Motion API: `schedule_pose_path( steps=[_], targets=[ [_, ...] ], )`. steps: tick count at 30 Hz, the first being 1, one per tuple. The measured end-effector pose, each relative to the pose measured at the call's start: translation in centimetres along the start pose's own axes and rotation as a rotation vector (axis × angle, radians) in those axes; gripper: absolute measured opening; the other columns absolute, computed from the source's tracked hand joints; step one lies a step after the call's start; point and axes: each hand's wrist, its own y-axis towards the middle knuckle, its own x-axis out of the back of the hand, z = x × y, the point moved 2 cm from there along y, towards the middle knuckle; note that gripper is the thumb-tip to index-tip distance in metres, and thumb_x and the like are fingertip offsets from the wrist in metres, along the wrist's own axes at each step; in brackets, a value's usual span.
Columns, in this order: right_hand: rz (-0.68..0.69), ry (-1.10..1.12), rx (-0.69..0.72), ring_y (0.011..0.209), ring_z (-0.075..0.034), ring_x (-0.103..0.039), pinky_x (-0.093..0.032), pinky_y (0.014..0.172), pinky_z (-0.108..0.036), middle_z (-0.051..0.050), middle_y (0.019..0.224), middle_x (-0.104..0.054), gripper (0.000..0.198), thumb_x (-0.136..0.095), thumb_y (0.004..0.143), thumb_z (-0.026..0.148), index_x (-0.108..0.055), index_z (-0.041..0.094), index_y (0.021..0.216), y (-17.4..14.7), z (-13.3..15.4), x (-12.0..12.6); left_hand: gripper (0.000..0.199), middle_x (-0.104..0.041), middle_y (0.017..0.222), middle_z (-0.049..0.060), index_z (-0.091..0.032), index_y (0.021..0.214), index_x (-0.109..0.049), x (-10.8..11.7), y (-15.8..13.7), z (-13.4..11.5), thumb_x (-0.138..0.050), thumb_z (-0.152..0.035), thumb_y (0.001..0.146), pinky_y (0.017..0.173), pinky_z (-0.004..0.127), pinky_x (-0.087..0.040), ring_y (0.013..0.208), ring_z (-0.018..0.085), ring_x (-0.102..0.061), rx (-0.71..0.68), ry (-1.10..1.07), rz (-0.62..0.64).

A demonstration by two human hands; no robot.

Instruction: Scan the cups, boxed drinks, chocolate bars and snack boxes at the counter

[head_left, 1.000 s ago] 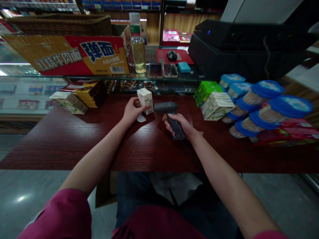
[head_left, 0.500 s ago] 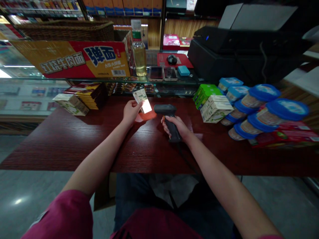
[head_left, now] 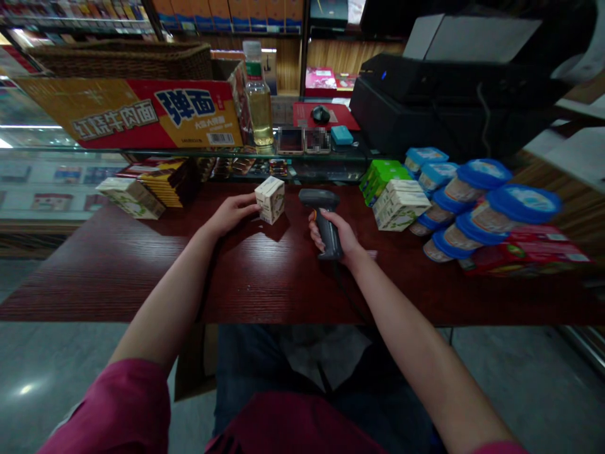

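Observation:
A small white-and-green carton (head_left: 270,200) is upright at the middle of the dark red-brown table (head_left: 265,284). At its left edge, my left hand (head_left: 234,213) grips it with thumb and fingertips; part of the fingers is hidden behind it. A shadow falls just below the carton, and whether its base touches the table I cannot tell. My right hand (head_left: 333,234) is wrapped round the handle of a black barcode scanner (head_left: 320,199), its head pointing left toward the carton. The scanner's cord runs down to the table's front edge.
Similar cartons (head_left: 401,205), a green pack (head_left: 382,180) and stacked blue-lidded tubs (head_left: 482,211) stand right. At left are another carton (head_left: 132,197) and yellow-brown packets (head_left: 167,183). A noodle box (head_left: 142,113), bottle (head_left: 259,107) and mouse (head_left: 320,114) sit on the glass shelf behind.
The carton has turned from tilted to upright, and the scanner's bright light on it and the table has gone out. My left hand has shifted slightly left.

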Motion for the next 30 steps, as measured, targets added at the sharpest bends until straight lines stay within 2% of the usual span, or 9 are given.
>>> schedule_pose_path(
  steps=[4, 7, 12, 14, 17, 21, 24, 28, 30],
  targets=[
    [-0.003, 0.032, -0.002, 0.045, -0.009, -0.045, -0.035, 0.035, -0.018, 0.005, 0.065, -0.053, 0.034, -0.07, 0.085, 0.051, -0.058, 0.02, 0.092, 0.1, 0.0, 0.2, 0.06, -0.076, 0.125, 0.011, -0.02, 0.121, -0.075, 0.7, -0.4, -0.4, -0.074, -0.064, 0.081, 0.113, 0.051, -0.049, 0.122, 0.033, -0.068, -0.026, 0.008, -0.181],
    [-0.001, 0.039, 0.0, 0.045, -0.009, -0.044, -0.034, 0.034, -0.019, 0.005, 0.064, -0.053, 0.033, -0.07, 0.084, 0.05, -0.058, 0.02, 0.092, 0.2, -0.1, 0.2, 0.06, -0.074, 0.125, 0.011, -0.021, 0.135, -0.065, -0.5, -0.7, -1.4, -0.065, -0.06, 0.09, 0.107, 0.048, -0.054, 0.118, 0.028, -0.069, -0.079, 0.012, -0.301],
    [-0.004, 0.031, -0.027, 0.046, -0.01, -0.044, -0.034, 0.035, -0.02, 0.004, 0.064, -0.053, 0.032, -0.071, 0.083, 0.048, -0.06, 0.02, 0.092, 0.2, -0.1, 0.0, 0.073, -0.065, 0.134, 0.013, -0.023, 0.14, -0.051, -3.5, -0.1, -1.8, -0.084, -0.035, 0.076, 0.102, 0.043, -0.057, 0.122, 0.028, -0.066, -0.152, 0.128, -0.408],
    [-0.008, 0.034, -0.037, 0.046, -0.01, -0.043, -0.034, 0.035, -0.02, 0.004, 0.064, -0.053, 0.031, -0.071, 0.083, 0.048, -0.06, 0.02, 0.092, 0.2, 0.0, 0.0, 0.066, -0.068, 0.13, 0.013, -0.022, 0.132, -0.053, -3.3, 0.4, -1.2, -0.083, -0.031, 0.074, 0.099, 0.043, -0.058, 0.118, 0.027, -0.068, -0.147, 0.073, -0.398],
    [-0.018, 0.034, -0.048, 0.046, -0.01, -0.043, -0.035, 0.035, -0.02, 0.004, 0.065, -0.053, 0.031, -0.07, 0.083, 0.048, -0.06, 0.02, 0.092, 0.1, 0.1, 0.0, 0.057, -0.072, 0.124, 0.012, -0.02, 0.124, -0.057, -1.5, 0.6, -0.3, -0.082, -0.034, 0.074, 0.102, 0.044, -0.057, 0.117, 0.027, -0.069, -0.134, -0.048, -0.306],
    [-0.016, 0.026, -0.042, 0.046, -0.01, -0.044, -0.035, 0.036, -0.02, 0.004, 0.065, -0.053, 0.032, -0.07, 0.083, 0.048, -0.06, 0.019, 0.092, 0.0, 0.1, 0.0, 0.058, -0.069, 0.134, 0.013, -0.019, 0.13, -0.06, -0.3, -0.2, -0.1, -0.077, -0.042, 0.079, 0.111, 0.048, -0.051, 0.126, 0.029, -0.065, -0.114, -0.042, -0.275],
    [-0.012, 0.02, -0.058, 0.046, -0.01, -0.043, -0.035, 0.036, -0.02, 0.004, 0.065, -0.053, 0.031, -0.069, 0.085, 0.048, -0.06, 0.019, 0.093, 0.0, 0.1, -0.1, 0.062, -0.066, 0.137, 0.013, -0.02, 0.132, -0.059, -2.0, -0.8, -0.3, -0.08, -0.042, 0.079, 0.116, 0.049, -0.045, 0.131, 0.03, -0.061, -0.109, 0.099, -0.363],
    [0.005, 0.005, -0.056, 0.047, -0.01, -0.043, -0.036, 0.037, -0.02, 0.004, 0.065, -0.053, 0.032, -0.07, 0.085, 0.048, -0.059, 0.019, 0.093, 0.1, 0.0, -0.2, 0.084, -0.059, 0.135, 0.016, -0.018, 0.133, -0.055, -5.0, -0.4, -0.1, -0.095, -0.034, 0.062, 0.119, 0.053, -0.04, 0.138, 0.036, -0.051, -0.07, 0.275, -0.536],
    [0.01, -0.014, -0.047, 0.047, -0.01, -0.043, -0.036, 0.036, -0.021, 0.003, 0.065, -0.053, 0.033, -0.071, 0.084, 0.048, -0.06, 0.019, 0.093, 0.1, -0.1, -0.3, 0.083, -0.057, 0.133, 0.016, -0.019, 0.133, -0.053, -5.5, 0.0, 0.1, -0.095, -0.029, 0.061, 0.12, 0.055, -0.039, 0.14, 0.038, -0.047, -0.032, 0.299, -0.594]
  ],
)
